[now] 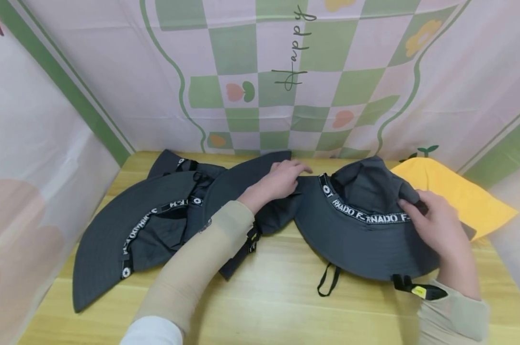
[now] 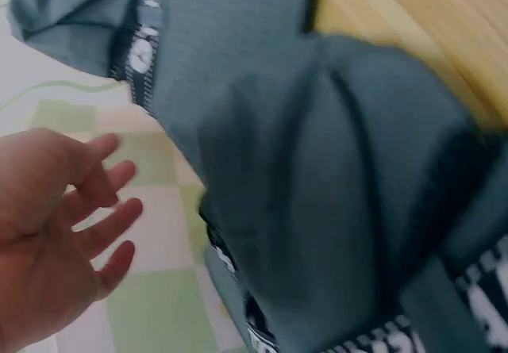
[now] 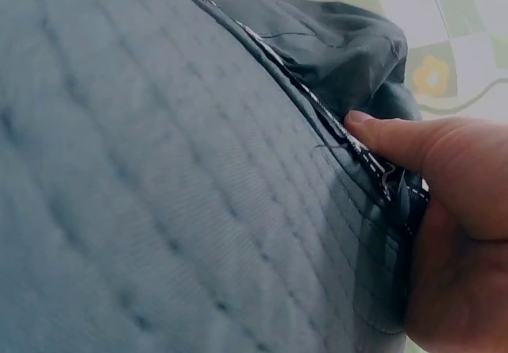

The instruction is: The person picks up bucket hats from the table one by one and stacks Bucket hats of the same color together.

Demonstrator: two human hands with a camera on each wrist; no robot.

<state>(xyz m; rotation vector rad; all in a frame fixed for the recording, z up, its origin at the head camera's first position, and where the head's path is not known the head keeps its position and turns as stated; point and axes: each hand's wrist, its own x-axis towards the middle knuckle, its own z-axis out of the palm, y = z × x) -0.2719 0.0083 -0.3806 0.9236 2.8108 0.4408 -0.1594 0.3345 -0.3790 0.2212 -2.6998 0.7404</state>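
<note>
My right hand [image 1: 441, 225] grips a dark grey bucket hat [image 1: 354, 249] at its right side. In the right wrist view its thumb [image 3: 389, 139] presses by the lettered inner band, while the other fingers are hidden behind the hat. The hat's underside faces up, with the brim toward me. My left hand [image 1: 281, 179] is over another dark grey hat [image 1: 242, 182] in the middle. Its fingers [image 2: 115, 230] are loosely bent, with nothing between them in the left wrist view. Further left lies a similar hat [image 1: 100, 244], overlapping the middle one.
A yellow fabric piece [image 1: 441, 187] lies at the back right, partly behind the held hat. Another dark brim [image 1: 160, 165] shows at the back left. A black cord [image 1: 329, 282] and a toggle with a yellow patch [image 1: 419, 291] lie near the wooden table [image 1: 294, 292]. Printed curtains [image 1: 277, 115] stand behind.
</note>
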